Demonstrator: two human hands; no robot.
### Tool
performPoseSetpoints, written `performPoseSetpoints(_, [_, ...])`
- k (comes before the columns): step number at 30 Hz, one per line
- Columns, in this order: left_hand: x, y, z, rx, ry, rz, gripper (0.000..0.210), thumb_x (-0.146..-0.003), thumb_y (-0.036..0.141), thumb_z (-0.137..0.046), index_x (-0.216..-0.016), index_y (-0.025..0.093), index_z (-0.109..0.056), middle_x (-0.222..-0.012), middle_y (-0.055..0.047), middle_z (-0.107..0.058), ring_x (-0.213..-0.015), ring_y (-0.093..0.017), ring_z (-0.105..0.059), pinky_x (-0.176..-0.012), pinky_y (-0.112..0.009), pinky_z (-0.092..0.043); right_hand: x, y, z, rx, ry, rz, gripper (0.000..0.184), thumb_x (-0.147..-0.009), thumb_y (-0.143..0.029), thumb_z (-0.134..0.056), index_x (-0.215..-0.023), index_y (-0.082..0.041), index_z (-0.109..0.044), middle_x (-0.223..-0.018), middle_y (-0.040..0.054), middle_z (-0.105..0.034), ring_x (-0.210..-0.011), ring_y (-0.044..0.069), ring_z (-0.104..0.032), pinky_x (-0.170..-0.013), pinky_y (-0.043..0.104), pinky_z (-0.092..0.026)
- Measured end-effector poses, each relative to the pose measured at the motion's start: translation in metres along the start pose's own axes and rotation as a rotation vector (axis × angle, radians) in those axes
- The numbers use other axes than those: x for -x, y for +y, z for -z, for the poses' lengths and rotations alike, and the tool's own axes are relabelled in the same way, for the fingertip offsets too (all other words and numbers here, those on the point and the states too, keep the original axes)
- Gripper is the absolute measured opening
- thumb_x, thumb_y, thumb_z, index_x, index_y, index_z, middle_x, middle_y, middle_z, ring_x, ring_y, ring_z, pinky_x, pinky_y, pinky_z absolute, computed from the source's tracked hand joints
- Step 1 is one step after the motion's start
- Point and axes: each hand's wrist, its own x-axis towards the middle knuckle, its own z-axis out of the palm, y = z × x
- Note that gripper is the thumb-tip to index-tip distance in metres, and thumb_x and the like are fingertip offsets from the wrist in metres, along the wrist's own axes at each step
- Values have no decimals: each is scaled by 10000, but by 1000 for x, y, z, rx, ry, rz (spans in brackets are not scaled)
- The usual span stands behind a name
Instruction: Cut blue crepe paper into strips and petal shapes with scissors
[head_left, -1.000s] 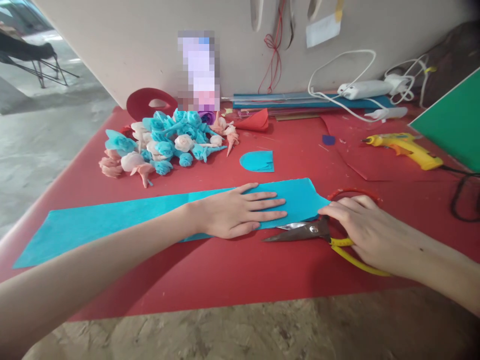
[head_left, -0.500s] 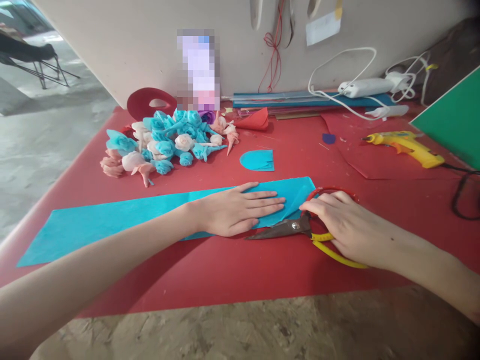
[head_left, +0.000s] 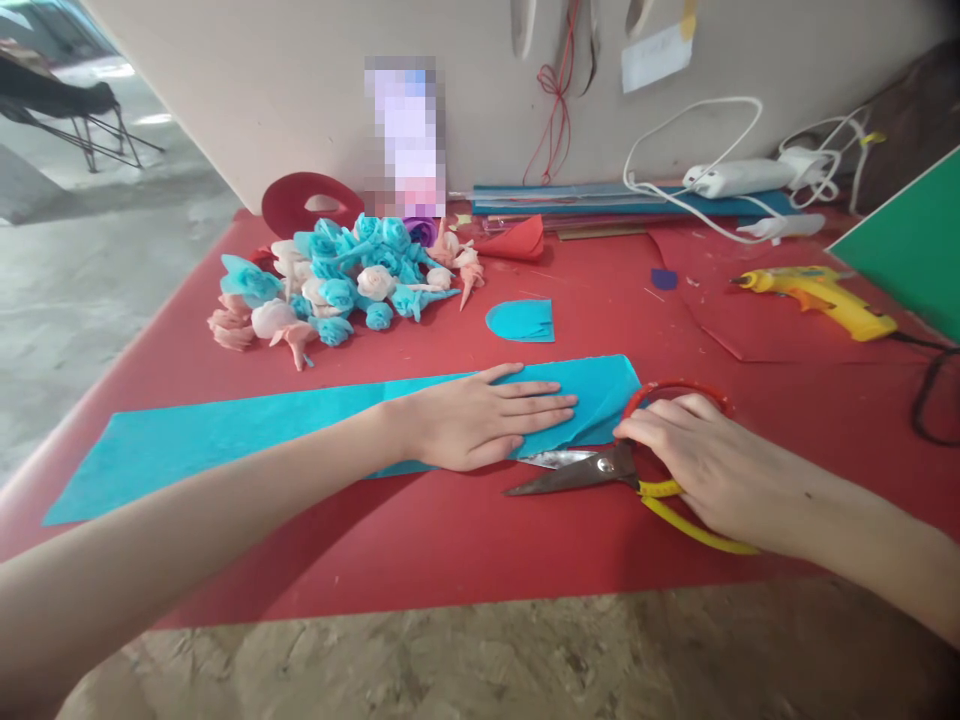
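A long folded strip of blue crepe paper (head_left: 247,415) lies across the red table. My left hand (head_left: 484,415) rests flat on its right part, fingers stretched out. My right hand (head_left: 686,460) is closed around the handles of a pair of scissors (head_left: 600,468), one handle red and the other wrapped in yellow. The scissor blades are parted and point left. One blade lies partly under the paper's near edge, close to my left fingers. Just beyond the strip is a small rounded stack of cut blue paper (head_left: 521,320).
Blue, white and pink paper roses (head_left: 337,290) are heaped at the back left, near a red ring (head_left: 311,205). A yellow glue gun (head_left: 832,297) lies at the right with its black cord. Behind it are a white power strip (head_left: 739,178) and a green board (head_left: 907,235).
The scissors have shifted slightly right and opened, so the second blade now shows. My left hand stays flat on the paper. The whole view has shifted a little.
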Motion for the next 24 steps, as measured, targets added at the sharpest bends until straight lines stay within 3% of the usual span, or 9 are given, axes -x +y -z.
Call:
performPoseSetpoints(7, [0,1,2,43,4,0,524,-962,278,-223,-1470,148,-210,-1548,-10,-165,-1437,-140,-95,-1173,-386,14,4,2,-2,122,15,8,461,-748,63,-322,-1158,-104,-453,-972,110,-587,-816,229,-511,-745,345,-368])
performPoseSetpoints(16, [1,0,5,165,60,34,521,-963,261,-214,-1462,111,-223,-1545,-21,-188,-1435,-117,-88,-1181,-339,-43,-25,-15,-1,89,86,17,409,-770,36,-357,-1152,-79,-445,-925,110,-564,-795,235,-453,-717,339,-351])
performPoseSetpoints(24, [-2,0,1,69,11,32,521,-966,276,-228,-1461,111,-230,-1545,-22,-182,-1433,-128,-113,-1181,-347,-22,-34,-19,1,62,108,54,454,-705,65,-363,-1126,-84,-446,-880,93,-543,-749,217,-425,-673,314,-343])
